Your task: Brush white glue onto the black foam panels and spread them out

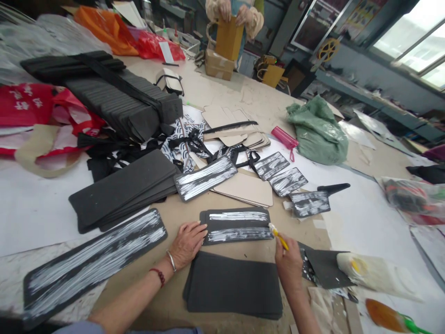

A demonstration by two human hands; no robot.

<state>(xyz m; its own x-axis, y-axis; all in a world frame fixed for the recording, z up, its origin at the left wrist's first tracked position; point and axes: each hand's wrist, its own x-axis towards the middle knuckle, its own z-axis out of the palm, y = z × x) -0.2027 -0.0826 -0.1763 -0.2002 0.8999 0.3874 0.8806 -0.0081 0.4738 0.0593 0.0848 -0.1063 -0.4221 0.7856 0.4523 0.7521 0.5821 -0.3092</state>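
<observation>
A dark grey panel (238,225) with two streaky white bands lies in front of me. My left hand (187,246) rests with outstretched fingers on its left end. In my right hand (289,262) is a brush (281,239) with a yellow handle, its whitened tip at the panel's right edge. Just below sits a stack of plain dark panels (236,287). A longer white-streaked panel (95,262) lies to the left, and a shorter streaked one (206,178) is behind. Several small streaked pieces (288,182) lie at the right.
A whitish container (375,273) lies right of my right hand, near an amber bottle (384,315). Long dark panels (125,185) are stacked left, before a strapped bundle (114,97). A green bag (318,132) stands at the back right. Another person's hands (234,13) hold a brown box across the table.
</observation>
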